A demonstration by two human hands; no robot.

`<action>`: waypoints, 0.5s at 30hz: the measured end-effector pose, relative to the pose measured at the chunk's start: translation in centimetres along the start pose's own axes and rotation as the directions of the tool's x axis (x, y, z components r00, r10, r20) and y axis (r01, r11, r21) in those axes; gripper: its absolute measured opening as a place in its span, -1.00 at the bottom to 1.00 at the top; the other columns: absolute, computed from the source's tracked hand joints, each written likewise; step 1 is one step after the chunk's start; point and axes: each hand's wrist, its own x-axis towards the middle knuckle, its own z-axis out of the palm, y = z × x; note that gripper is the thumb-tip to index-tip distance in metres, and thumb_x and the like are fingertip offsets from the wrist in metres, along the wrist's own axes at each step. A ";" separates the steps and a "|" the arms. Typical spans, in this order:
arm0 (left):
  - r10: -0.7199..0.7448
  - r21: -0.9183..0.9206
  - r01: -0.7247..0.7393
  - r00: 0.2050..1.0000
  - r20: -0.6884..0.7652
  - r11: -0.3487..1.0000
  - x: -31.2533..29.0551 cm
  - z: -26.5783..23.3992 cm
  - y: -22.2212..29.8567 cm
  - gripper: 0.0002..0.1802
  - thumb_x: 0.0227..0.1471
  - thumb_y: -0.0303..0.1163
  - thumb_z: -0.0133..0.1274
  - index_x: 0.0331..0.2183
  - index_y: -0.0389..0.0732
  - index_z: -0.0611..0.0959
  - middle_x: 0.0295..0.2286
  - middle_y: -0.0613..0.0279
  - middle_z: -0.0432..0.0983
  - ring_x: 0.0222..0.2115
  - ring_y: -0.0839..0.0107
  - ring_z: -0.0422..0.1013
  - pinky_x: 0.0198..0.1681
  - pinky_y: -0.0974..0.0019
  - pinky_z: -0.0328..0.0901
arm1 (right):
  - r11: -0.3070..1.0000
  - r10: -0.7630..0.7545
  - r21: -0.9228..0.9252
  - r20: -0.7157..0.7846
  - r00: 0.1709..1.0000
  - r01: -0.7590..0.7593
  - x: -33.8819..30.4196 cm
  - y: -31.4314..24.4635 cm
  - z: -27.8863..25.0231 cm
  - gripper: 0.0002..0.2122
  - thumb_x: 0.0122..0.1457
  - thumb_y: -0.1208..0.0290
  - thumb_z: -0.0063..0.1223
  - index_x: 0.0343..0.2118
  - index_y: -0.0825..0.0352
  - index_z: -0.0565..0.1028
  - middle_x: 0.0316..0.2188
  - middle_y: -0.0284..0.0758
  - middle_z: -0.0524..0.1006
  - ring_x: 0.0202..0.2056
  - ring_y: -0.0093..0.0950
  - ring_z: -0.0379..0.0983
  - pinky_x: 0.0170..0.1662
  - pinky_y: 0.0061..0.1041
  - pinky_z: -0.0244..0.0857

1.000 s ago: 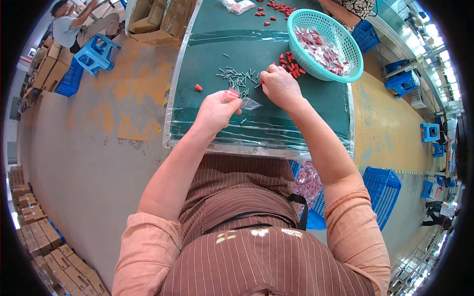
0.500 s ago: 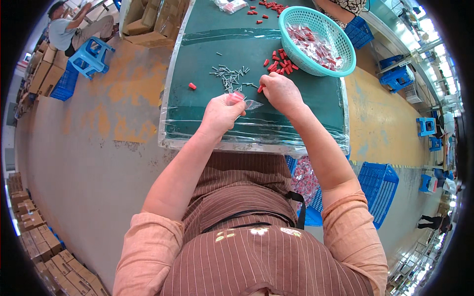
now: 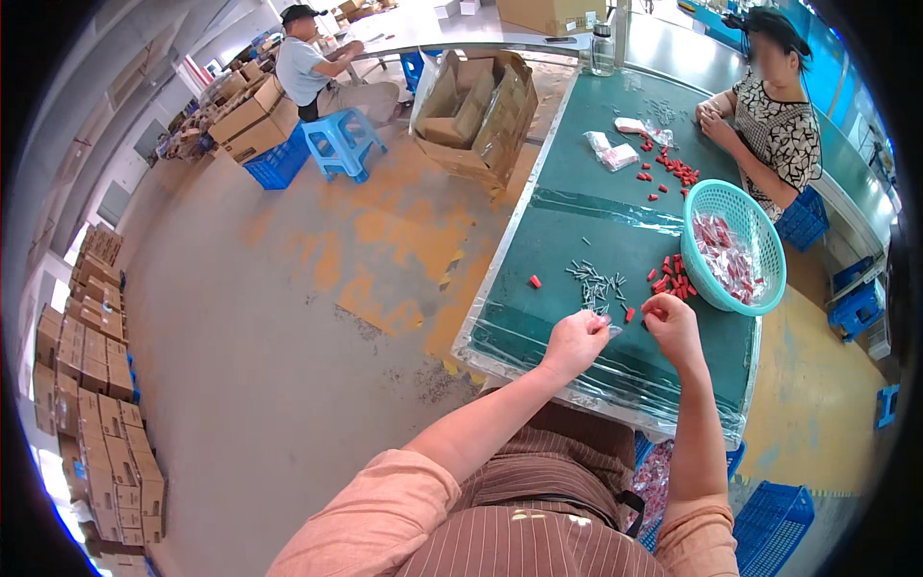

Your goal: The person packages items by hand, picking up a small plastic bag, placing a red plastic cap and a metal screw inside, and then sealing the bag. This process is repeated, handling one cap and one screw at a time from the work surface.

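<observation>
Someone in a brown striped apron (image 3: 548, 543) is working at a green tabletop (image 3: 519, 313), two hands near each other but apart. The left hand (image 3: 575, 346) is pinching a small clear bag (image 3: 613, 332), something reddish showing at the fingertips. The right hand (image 3: 673, 334) is staying bunched just beside it; I cannot tell whether it is gripping anything. A single red cap (image 3: 630, 314) is lying between them. Beyond the left hand, thin grey pins (image 3: 596, 285) are lying scattered, with a lone red piece (image 3: 535, 282) to their left. More red caps (image 3: 675, 279) are clustering beside a teal basket (image 3: 703, 275) that is holding clear packets (image 3: 728, 260). Across the way, a co-worker (image 3: 781, 144) is resting both hands together.
</observation>
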 end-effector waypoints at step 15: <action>0.475 0.073 -0.470 0.876 -0.082 0.880 -2.5 3.2 1.2 -0.88 -0.02 -0.42 0.01 -0.48 -0.28 0.49 -0.53 0.04 0.43 -0.46 0.12 0.39 -0.39 0.24 0.27 | 0.875 0.298 0.396 0.010 0.954 -0.278 -6.3 -2.1 1.0 -0.88 -0.06 0.50 0.17 -0.47 0.43 0.52 -0.60 -0.42 0.50 -0.55 -0.69 0.35 -0.49 -0.67 0.24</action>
